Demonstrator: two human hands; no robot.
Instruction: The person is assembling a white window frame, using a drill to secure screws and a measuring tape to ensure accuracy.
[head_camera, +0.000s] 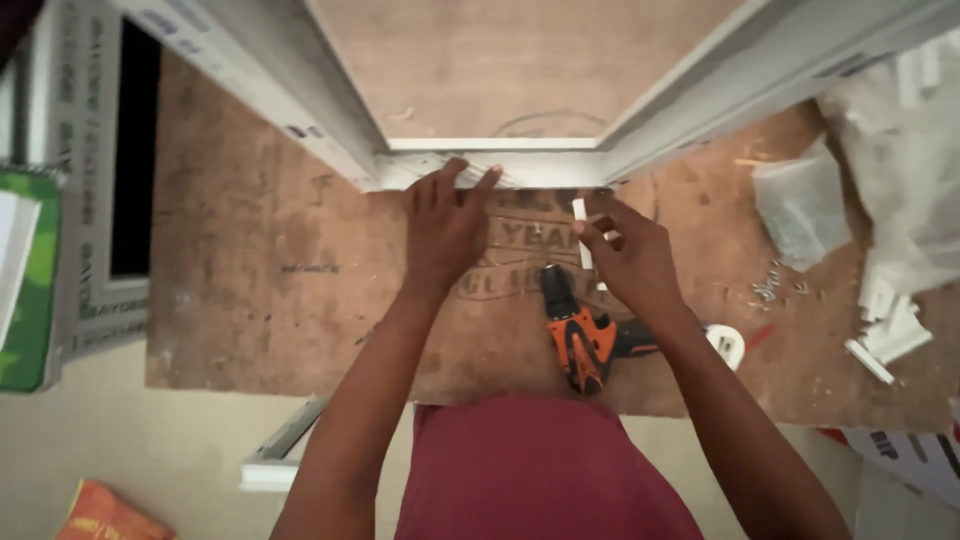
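Note:
A white window frame (500, 165) lies on a brown board worktop (260, 290), its near rail facing me. My left hand (445, 225) rests flat on that near rail, fingers spread against it. My right hand (625, 250) pinches a short white plastic strip (580, 232), held upright just in front of the rail. Below my hands an orange and black cordless drill (582, 335) lies on the board, untouched.
Clear plastic bags (800, 205) and loose white plastic pieces (890, 335) sit at the right, with small screws (768, 287) scattered near them. A white tape roll (727, 343) lies by the drill. Another white frame (90, 200) stands at the left, beside a green object (35, 300).

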